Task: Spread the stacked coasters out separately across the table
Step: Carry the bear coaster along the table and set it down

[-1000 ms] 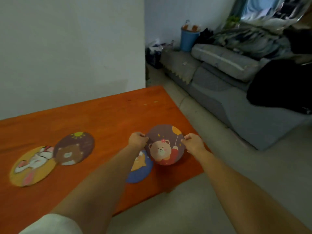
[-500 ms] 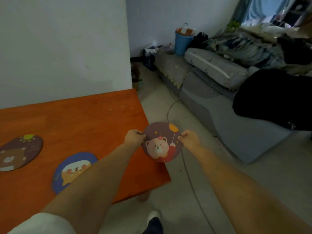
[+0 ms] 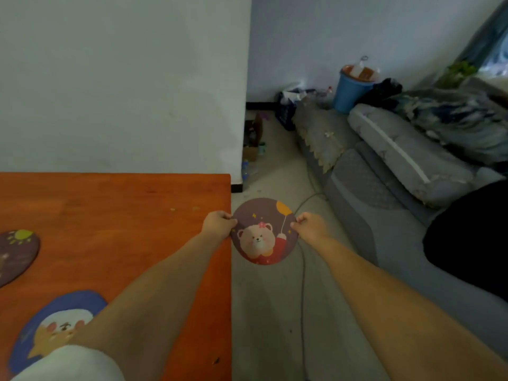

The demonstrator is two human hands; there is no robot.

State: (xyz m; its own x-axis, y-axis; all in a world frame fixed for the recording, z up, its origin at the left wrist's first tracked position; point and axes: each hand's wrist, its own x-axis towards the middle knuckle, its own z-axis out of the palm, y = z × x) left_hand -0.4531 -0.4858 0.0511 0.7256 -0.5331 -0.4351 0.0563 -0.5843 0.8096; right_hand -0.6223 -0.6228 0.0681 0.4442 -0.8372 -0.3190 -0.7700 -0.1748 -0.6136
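I hold a round mauve coaster with a bear and a yellow balloon [image 3: 264, 232] in the air, just past the right edge of the orange wooden table [image 3: 123, 215], above the floor. My left hand [image 3: 218, 224] pinches its left rim and my right hand [image 3: 310, 226] pinches its right rim. A blue coaster with a shiba dog [image 3: 55, 323] lies flat on the table at the lower left, partly hidden by my left arm. A dark brown coaster with a sun [image 3: 16, 254] lies at the table's left edge of view, cut off by the frame.
The table backs onto a white wall. Right of it is bare floor with a cable [image 3: 302, 270], then a grey sofa [image 3: 384, 204] piled with cushions and clothes. A blue bucket [image 3: 350, 92] and clutter stand by the far wall.
Both hands have carried the bear coaster rightward, from over the table's near right corner to beyond its right edge. The view swung right, so the yellow coaster left the frame.
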